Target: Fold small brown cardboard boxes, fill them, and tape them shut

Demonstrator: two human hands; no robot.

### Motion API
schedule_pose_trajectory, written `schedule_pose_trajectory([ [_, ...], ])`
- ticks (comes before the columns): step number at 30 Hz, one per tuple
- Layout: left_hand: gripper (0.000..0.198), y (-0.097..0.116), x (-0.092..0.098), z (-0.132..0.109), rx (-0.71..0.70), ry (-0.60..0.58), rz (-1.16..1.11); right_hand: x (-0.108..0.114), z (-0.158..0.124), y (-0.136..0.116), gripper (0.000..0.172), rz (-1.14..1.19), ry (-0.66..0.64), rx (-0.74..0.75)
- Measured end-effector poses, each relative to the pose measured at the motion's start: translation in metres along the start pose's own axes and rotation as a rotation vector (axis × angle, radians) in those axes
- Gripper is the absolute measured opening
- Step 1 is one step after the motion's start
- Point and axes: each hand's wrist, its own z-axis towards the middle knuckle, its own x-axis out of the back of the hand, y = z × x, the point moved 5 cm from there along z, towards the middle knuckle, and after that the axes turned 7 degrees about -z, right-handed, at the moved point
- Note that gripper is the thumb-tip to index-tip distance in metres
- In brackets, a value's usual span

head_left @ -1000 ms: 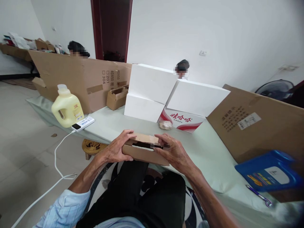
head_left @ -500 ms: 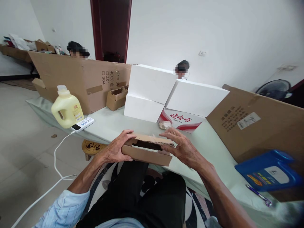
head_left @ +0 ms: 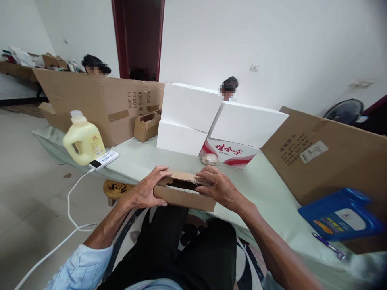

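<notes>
A small brown cardboard box (head_left: 185, 199) is held above my lap at the table's near edge, its long opening facing up. My left hand (head_left: 152, 187) grips its left end, thumb on the near wall and fingers over the far edge. At the right end, my right hand (head_left: 219, 187) holds the far wall's corrugated edge, some fingers over the top and others at the opening. The inside of the box is mostly dark. Just beyond my right hand, a small clear-wrapped bundle (head_left: 209, 159) lies on the table; I cannot make out its contents.
White boxes (head_left: 189, 106) and a red-and-white carton (head_left: 231, 153) stand across the green-covered table (head_left: 136, 157). To the left are a yellow jug (head_left: 83, 139), a white power strip (head_left: 104, 159) and a stool (head_left: 116, 188). A blue bottle (head_left: 341, 215) lies right. Two people sit behind the boxes.
My right hand has shifted left along the box's far edge, and its fingers have come down onto the cardboard. The left hand keeps its grip; the view has moved slightly.
</notes>
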Motion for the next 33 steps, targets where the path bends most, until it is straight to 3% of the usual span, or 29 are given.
schedule_pose_trajectory([
  [9,0.093,0.001,0.001,0.0,-0.012,0.005,0.003,-0.006,0.005,-0.005,0.031,0.188,0.038,0.056],
  [14,0.076,0.005,0.002,0.0,0.044,-0.02,-0.006,-0.004,0.004,-0.011,0.037,0.304,0.069,0.052],
  [21,0.051,0.006,0.0,0.006,0.023,0.023,0.029,-0.004,0.0,-0.006,0.038,0.391,0.173,-0.03],
  [27,0.046,0.004,-0.008,0.009,0.01,-0.005,0.142,-0.01,-0.006,0.018,0.036,0.523,0.273,-0.249],
  [30,0.057,0.004,-0.011,0.011,-0.001,-0.039,0.203,-0.013,-0.006,0.03,0.037,0.673,0.317,-0.312],
  [33,0.101,0.005,-0.015,0.013,-0.022,-0.087,0.258,-0.018,-0.005,0.043,0.041,0.819,0.323,-0.366],
])
